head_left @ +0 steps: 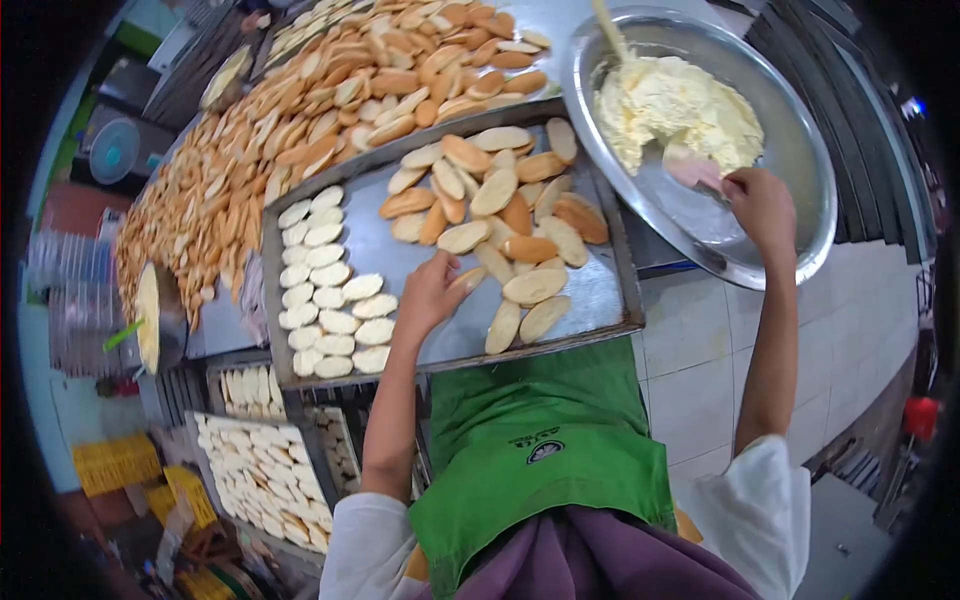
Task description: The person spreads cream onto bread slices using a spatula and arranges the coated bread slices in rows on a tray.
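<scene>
My left hand is closed on a small oval bread slice above the metal baking tray. To its right on the tray lies a loose heap of plain bread slices, some cut side up, others showing brown crust. Left of the hand, cream-coated slices lie in neat rows. My right hand grips a spreader with a pinkish, cream-smeared blade. The blade touches the pale yellow cream in the large steel bowl. Its handle is mostly hidden by my fingers.
Behind the tray spreads a large pile of bread slices. A pale handle stands in the cream. At lower left, another tray of slices sits near yellow crates. A cream-smeared bowl stands at left.
</scene>
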### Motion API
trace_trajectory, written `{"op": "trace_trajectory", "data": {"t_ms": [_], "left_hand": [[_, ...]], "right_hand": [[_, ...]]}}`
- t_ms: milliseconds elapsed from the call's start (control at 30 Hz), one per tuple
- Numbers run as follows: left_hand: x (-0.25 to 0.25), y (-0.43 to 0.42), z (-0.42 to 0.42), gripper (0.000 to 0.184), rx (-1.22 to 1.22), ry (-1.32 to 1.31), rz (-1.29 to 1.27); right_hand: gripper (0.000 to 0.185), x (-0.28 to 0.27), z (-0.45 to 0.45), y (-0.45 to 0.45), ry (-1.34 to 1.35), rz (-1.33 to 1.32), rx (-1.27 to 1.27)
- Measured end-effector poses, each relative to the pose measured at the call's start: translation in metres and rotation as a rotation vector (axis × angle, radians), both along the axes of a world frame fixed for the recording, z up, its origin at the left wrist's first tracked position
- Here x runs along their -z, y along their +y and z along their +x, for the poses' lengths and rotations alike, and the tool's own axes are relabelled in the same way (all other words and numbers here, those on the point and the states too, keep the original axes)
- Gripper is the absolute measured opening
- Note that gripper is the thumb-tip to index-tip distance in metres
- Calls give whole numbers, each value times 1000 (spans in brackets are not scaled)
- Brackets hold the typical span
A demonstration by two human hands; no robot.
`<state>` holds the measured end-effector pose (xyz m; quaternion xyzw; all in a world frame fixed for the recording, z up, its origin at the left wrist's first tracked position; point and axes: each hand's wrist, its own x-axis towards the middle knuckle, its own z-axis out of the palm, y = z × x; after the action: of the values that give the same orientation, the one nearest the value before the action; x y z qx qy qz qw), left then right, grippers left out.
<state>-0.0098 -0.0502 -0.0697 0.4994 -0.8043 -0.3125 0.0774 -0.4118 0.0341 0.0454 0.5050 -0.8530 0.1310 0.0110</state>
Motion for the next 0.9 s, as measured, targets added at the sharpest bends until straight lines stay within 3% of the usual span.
{"op": "trace_trajectory", "data": {"t_ms": [33, 100, 167, 233, 400, 467, 767, 900], "left_hand": [[-4, 3, 3, 31, -48, 88, 54], [-7, 10, 13, 29, -80, 234, 74], [-15, 20, 15, 26, -121, 378, 100], [-36, 33, 12, 24, -427, 880, 514], [-44, 46, 20, 34, -502, 1176, 703], [-54, 49, 16, 41, -489, 1410, 885], [-54, 50, -1, 49, -319, 1358, 858], [-63, 47, -18, 50, -258, 1329, 846]], "right_hand": [[21, 3, -15, -13, 11, 213, 33], [12, 20, -38, -35, 11, 284, 14], [12, 32, -50, -56, -244, 504, 14], [12, 44, -50, -70, -475, 513, -77], [12, 51, -43, -82, -816, 380, 34], [12, 48, -44, -80, -903, 371, 66], [17, 28, -46, -29, -969, 9, 92], [22, 1, -3, 8, -1074, -253, -127]]}}
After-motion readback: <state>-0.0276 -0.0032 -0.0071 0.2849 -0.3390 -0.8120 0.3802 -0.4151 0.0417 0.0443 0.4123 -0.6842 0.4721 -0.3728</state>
